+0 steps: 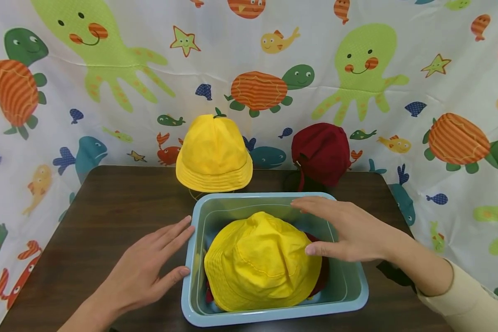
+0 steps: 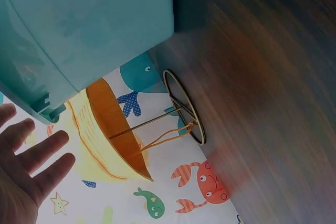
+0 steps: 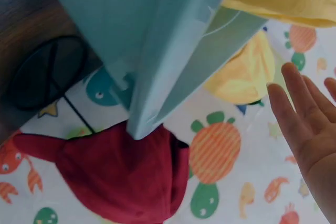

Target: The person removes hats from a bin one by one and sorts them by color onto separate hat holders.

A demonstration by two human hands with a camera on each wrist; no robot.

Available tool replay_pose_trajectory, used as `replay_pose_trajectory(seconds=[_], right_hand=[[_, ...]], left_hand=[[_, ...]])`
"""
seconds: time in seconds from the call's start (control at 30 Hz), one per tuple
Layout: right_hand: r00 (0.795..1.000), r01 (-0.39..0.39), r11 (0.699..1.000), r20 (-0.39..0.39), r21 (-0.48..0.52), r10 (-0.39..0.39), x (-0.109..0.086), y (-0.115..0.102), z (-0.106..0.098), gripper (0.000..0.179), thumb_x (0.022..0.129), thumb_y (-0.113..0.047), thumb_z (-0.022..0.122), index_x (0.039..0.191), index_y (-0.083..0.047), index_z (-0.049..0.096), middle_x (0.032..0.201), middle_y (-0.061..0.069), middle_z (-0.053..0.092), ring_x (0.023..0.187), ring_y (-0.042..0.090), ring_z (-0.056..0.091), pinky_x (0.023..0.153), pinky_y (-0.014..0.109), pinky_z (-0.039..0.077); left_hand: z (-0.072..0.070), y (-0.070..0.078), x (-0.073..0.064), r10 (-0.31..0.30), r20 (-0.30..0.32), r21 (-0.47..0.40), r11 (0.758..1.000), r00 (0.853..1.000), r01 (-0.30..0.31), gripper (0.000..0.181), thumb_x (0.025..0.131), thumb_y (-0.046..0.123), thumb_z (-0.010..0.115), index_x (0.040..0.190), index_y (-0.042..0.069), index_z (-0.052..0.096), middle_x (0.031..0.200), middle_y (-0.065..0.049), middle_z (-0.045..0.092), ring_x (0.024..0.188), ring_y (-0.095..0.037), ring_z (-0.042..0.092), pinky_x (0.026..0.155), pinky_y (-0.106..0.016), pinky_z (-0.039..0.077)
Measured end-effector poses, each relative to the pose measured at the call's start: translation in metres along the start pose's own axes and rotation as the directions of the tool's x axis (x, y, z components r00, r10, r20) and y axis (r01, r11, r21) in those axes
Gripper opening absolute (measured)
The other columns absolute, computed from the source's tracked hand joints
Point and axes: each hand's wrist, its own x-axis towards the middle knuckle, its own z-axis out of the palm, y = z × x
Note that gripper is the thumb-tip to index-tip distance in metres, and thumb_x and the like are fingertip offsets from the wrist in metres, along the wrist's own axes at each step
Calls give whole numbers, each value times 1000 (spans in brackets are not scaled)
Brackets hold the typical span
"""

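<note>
A light blue plastic basin (image 1: 274,313) sits on the dark table, with a yellow brimmed hat (image 1: 265,263) lying in it. Dark red cloth (image 1: 324,272) shows beneath that hat. My left hand (image 1: 149,263) is spread beside the basin's left wall, fingertips at the rim; whether they touch it I cannot tell. Over the basin's right side hovers my right hand (image 1: 348,228), fingers extended and thumb close to the yellow hat, gripping nothing. In the left wrist view the left hand's fingers (image 2: 44,156) are straight and apart. The right wrist view shows the right hand (image 3: 310,124) likewise extended.
Behind the basin, another yellow hat (image 1: 214,152) with a green tip hangs on a wire stand (image 2: 184,108). To its right a dark red cap (image 1: 321,154) rests on a dark stand (image 3: 47,72). A curtain printed with sea animals (image 1: 269,60) backs the table (image 1: 108,216).
</note>
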Motion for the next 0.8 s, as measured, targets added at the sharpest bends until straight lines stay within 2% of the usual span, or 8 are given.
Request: replay_pose_trajectory(seconds=[0.1, 0.3, 0.47, 0.6, 0.7, 0.8], right_hand=[[999, -5, 998, 34, 64, 3, 6, -4, 0, 75, 95, -50, 73, 157, -19, 47, 155, -1, 54, 133, 19, 59, 106, 55, 51], [997, 10, 996, 72, 88, -17, 18, -10, 0, 75, 94, -52, 73, 155, -16, 49, 149, -1, 58, 126, 17, 61, 106, 54, 51], [993, 40, 993, 104, 111, -52, 27, -14, 2, 76, 94, -55, 73, 154, -13, 50, 148, -2, 58, 122, 13, 61, 106, 48, 53], [989, 57, 992, 127, 108, -71, 33, -17, 4, 75, 94, -55, 74, 153, -14, 52, 148, -3, 58, 124, 13, 60, 106, 44, 53], [986, 59, 992, 149, 108, -75, 38, -20, 5, 73, 93, -52, 76, 152, -15, 53, 148, -4, 58, 123, 13, 61, 104, 40, 54], [984, 64, 992, 159, 105, -80, 42, -22, 6, 70, 92, -48, 79, 149, -16, 56, 138, -7, 62, 111, 10, 62, 95, 33, 57]], left_hand=[[0, 1, 0, 6, -6, 3, 1000, 1000, -6, 74, 96, 47, 70, 159, 15, 47, 164, -2, 45, 133, -23, 59, 100, -48, 52], [0, 2, 1, 7, -12, -6, 1000, 1000, -7, 72, 93, 43, 74, 157, 16, 51, 163, -2, 45, 131, -24, 61, 96, -53, 54], [1, 2, 1, 5, -9, -15, 1000, 1000, -5, 71, 93, 41, 74, 156, 16, 52, 164, -2, 45, 131, -24, 60, 96, -54, 55], [2, 2, 1, 7, -13, -9, 1000, 1000, -7, 70, 94, 41, 73, 156, 15, 52, 164, -2, 44, 131, -24, 61, 96, -52, 55], [1, 2, 2, 2, -11, -9, 1000, 1000, -2, 70, 94, 41, 73, 156, 15, 52, 164, -2, 44, 131, -24, 61, 96, -52, 55], [0, 3, 2, -4, -11, -14, 1000, 1000, 4, 72, 92, 40, 75, 156, 16, 52, 164, -1, 45, 129, -24, 62, 95, -54, 56]])
